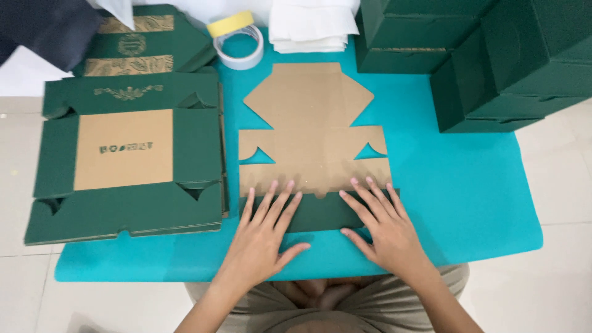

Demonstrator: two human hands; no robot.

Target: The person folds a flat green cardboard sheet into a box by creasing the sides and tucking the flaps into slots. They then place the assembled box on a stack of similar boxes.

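From the head camera, both the left hand [262, 237] and the right hand [383, 229] lie flat with fingers spread wide on the folded green flap of a flat cardboard box blank [311, 132], near the front edge of the teal mat [468, 185], beside a stack of unfolded green blanks [126, 154] at its left edge.
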